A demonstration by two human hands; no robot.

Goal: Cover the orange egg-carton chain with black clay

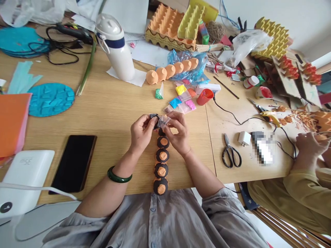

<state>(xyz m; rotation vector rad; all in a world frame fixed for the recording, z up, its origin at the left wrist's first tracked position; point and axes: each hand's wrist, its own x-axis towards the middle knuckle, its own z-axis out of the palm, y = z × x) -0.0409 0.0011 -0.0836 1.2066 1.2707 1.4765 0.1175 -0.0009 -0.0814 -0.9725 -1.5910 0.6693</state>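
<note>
My left hand (pixel 141 131) pinches a small clear plastic packet with black stuff in it (pixel 154 117), which looks like modelling clay. On the packet's clear end (pixel 163 121) the fingers of my right hand (pixel 178 132) are closed. Below both hands a strip of egg-carton cups (pixel 161 170) runs toward my body, each orange cup ringed with black. The strip's far end is partly hidden beneath the packet. Beyond my hands lie packets of coloured clay in yellow (pixel 181 90), blue (pixel 175 102) and pink (pixel 190 104), with a red cup (pixel 205 96) beside them.
A white thermos (pixel 116 48) stands at the back, near a row of plain orange cups (pixel 170 71). Left are a phone (pixel 73 163) and a power bank (pixel 28 182). Scissors (pixel 231 153) lie right. Another person's hands (pixel 311 146) work at the right edge.
</note>
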